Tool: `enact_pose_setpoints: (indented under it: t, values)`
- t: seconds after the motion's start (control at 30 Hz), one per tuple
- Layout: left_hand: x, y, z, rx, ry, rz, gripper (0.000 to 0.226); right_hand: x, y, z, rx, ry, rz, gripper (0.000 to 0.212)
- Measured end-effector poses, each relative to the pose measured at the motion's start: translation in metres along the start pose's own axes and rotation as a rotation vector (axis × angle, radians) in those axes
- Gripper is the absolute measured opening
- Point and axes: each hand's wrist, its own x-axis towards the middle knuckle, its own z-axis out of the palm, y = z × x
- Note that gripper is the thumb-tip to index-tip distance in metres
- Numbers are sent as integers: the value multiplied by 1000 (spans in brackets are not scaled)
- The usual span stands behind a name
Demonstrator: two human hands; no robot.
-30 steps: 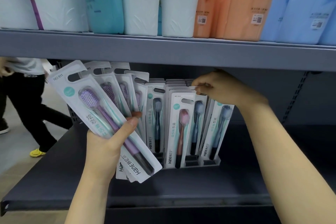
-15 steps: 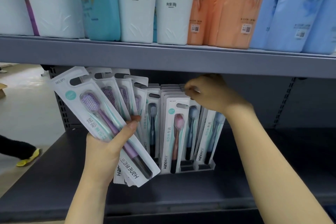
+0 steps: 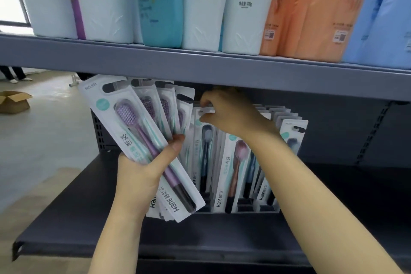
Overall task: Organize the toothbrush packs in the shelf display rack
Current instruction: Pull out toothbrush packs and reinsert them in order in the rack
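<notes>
Toothbrush packs (image 3: 142,147) sit fanned in my left hand (image 3: 142,176) for sorting, while my right hand (image 3: 224,111) pinches a racked pack's (image 3: 205,140) top to align it.

- My right hand (image 3: 224,113) covers the top of the pack (image 3: 205,140) it pinches, so I can't read that header.
- My left hand (image 3: 142,176) hides the lower fronts of the fanned packs (image 3: 155,122); I can't count them.
- The rack (image 3: 255,209) base sits mostly behind packs.
- The bottles (image 3: 200,6) are cut off at the top edge.
- Small label print is too blurred for me.
</notes>
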Motion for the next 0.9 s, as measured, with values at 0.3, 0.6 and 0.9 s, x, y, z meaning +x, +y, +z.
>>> enact_pose_setpoints:
  t: [0.3, 0.6, 0.9]
  values:
    - [4, 0, -3, -46, 0, 16, 24, 3, 0, 1, -7, -25, 51, 17]
    - [4, -2, -3, -64, -39, -7, 24, 0, -7, 9, -185, 82, 55, 12]
    - [7, 1, -15, -53, -26, -22, 20, 5, -6, 1, -34, 106, 53, 6]
